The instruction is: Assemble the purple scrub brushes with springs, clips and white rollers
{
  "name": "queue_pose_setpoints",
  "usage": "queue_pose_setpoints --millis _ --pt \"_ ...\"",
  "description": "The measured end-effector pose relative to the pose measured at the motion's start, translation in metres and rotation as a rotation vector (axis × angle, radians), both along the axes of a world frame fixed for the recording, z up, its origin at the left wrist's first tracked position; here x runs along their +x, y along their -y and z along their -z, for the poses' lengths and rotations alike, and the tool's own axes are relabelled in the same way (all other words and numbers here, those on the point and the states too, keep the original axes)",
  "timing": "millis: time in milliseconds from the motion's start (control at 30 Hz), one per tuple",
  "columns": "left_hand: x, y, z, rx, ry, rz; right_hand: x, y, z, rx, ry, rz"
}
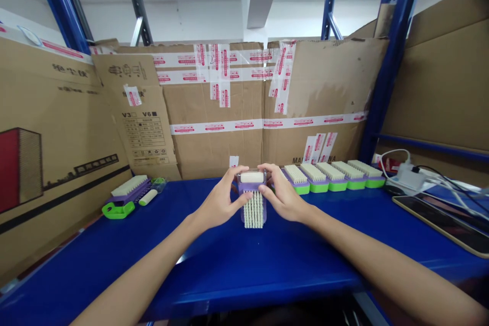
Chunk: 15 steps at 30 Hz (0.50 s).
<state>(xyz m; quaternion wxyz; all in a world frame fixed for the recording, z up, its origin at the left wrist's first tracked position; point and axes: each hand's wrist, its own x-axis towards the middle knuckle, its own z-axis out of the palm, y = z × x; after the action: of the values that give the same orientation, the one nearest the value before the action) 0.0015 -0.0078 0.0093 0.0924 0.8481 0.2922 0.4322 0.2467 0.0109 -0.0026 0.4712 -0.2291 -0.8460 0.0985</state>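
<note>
A purple scrub brush (pixel 253 210) with cream bristles is held between my two hands above the blue shelf, bristles facing me. At its top end sits a white roller or block (pixel 252 177) under a clear cover. My left hand (pixel 221 194) grips the brush's left side, thumb on the bristle edge. From the right, my right hand (pixel 284 194) closes on the other side, its thumb also near the top of the bristles. Fingertips behind the brush are hidden.
Several green and purple brushes (pixel 330 178) stand in a row at the back right. A phone (pixel 439 221), white charger (pixel 410 178) and cables lie at far right. Left are another brush (pixel 130 187), a green part (pixel 118 210) and a small roller (pixel 148 197). Cardboard walls (pixel 217 147) surround the shelf (pixel 244 270).
</note>
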Motion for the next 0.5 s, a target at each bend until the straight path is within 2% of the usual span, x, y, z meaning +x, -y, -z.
queue_pose_setpoints --millis 500 --pt "0.0008 0.0 0.0007 0.003 0.021 -0.011 -0.0012 0.0019 -0.0021 0.032 0.0 0.02"
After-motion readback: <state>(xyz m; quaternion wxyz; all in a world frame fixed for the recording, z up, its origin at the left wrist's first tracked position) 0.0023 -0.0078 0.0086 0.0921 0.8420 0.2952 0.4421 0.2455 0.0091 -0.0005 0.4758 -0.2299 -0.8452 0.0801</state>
